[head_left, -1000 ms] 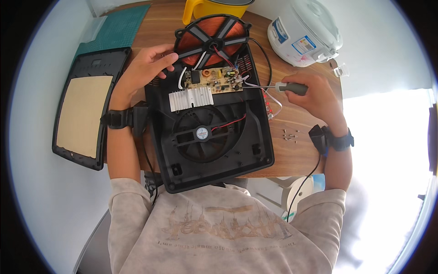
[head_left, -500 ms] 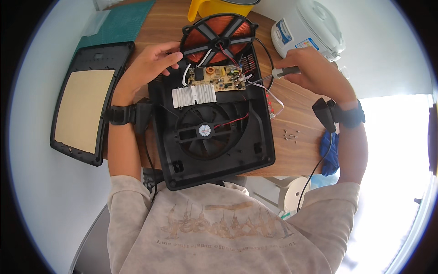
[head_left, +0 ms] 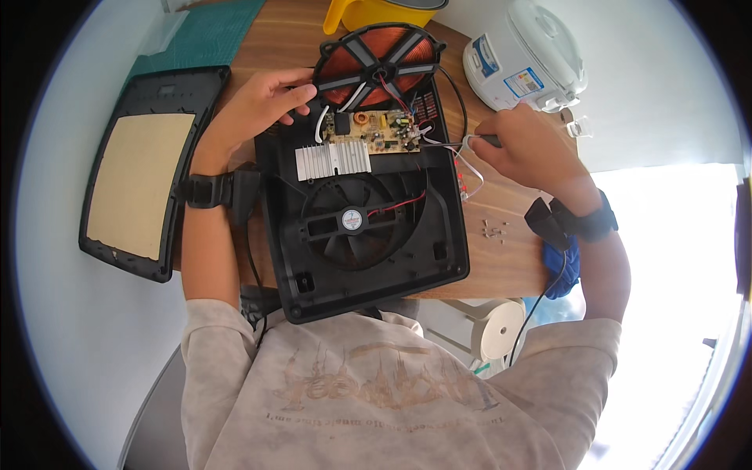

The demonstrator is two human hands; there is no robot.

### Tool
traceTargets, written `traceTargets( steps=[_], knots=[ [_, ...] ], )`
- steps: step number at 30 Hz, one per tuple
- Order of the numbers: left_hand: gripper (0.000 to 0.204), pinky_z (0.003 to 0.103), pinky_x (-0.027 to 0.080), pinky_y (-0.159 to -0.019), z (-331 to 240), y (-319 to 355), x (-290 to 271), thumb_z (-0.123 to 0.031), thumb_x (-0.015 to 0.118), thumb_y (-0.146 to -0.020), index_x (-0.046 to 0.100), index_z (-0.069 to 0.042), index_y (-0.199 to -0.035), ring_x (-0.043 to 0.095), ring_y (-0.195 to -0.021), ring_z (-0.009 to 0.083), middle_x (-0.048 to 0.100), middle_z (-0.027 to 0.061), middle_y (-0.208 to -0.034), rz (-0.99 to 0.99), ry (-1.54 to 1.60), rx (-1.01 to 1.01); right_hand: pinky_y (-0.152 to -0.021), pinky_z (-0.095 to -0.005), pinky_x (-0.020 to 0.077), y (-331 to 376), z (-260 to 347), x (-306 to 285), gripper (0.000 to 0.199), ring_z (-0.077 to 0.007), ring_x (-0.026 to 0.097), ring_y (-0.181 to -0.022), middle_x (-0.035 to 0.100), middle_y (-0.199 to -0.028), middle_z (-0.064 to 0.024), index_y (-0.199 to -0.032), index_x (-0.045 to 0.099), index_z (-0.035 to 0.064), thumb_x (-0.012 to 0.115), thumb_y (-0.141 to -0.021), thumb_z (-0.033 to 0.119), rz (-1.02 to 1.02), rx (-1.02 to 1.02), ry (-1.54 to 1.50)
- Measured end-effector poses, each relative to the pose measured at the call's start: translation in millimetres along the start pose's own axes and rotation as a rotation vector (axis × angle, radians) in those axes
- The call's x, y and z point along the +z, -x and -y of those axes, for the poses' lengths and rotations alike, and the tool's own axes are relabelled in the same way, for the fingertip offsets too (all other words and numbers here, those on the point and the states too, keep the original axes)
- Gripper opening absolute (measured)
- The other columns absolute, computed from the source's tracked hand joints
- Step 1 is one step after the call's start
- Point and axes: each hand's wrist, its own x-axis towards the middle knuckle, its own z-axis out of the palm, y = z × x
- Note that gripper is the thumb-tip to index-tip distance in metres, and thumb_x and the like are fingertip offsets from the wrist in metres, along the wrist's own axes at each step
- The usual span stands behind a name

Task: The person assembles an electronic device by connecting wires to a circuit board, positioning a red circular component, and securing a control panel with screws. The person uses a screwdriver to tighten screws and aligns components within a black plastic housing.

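Left hand [head_left: 270, 103] pinches left rim of copper coil [head_left: 377, 70], which stands tilted up at far end of black housing [head_left: 407, 278]; right hand [head_left: 534, 147] closed round screwdriver [head_left: 487, 140], hands well apart. Circuit board [head_left: 377, 138] lies between, nearer than coil; screwdriver tip by its right edge, contact too small to tell. Judgement: hold coil steady, press lightly, keep blade off white wires [head_left: 468, 164]

Housing [head_left: 376, 287] is matt blk plastic, fairly smooth. Heatsink [head_left: 333, 161]: bare metal, ribbed, dull sheen. Coil windings [head_left: 337, 66] look copper. Tabletop [head_left: 513, 270]: wood-grain, satin. Cooker [head_left: 501, 31]: glossy wht plastic. Shirt [head_left: 376, 442]: matt cloth. Panel sheet [head_left: 141, 184]: matt, paper-like.
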Motion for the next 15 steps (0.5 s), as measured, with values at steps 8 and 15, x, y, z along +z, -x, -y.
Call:
traceTargets(
  steps=[8, 15],
  knots=[
    [0.053, 0.024, 0.053, -0.071, 7.5, -1.6, -0.4, -0.035, 0.066, -0.1, 0.061, -0.001, -0.14, 0.065, -0.088, 0.0082, 0.071, 0.0021, -0.107, -0.014, -0.014, 0.032, -0.067, -0.0434, 0.055, 13.0, 0.7, 14.1, 0.032, -0.04, 0.067, -0.065, 0.066, -0.067, -0.0225, -0.09, 0.075, -0.0024, 0.066, -0.093, 0.028, -0.03, 0.161, -0.076],
    [0.051, 0.026, 0.053, -0.075, 7.5, -4.2, 3.8, -0.033, 0.066, -0.099, 0.061, -0.001, -0.138, 0.065, -0.091, 0.0092, 0.071, 0.0022, -0.106, -0.026, 0.0, -0.002, -0.07, -0.04, 0.0527, 38.7, -31.9, 46.6, 0.032, -0.0353, 0.065, -0.069, 0.069, -0.077, -0.0211, -0.097, 0.076, -0.0003, 0.065, -0.095, 0.03, -0.135, 0.15, -0.233]
  ],
)
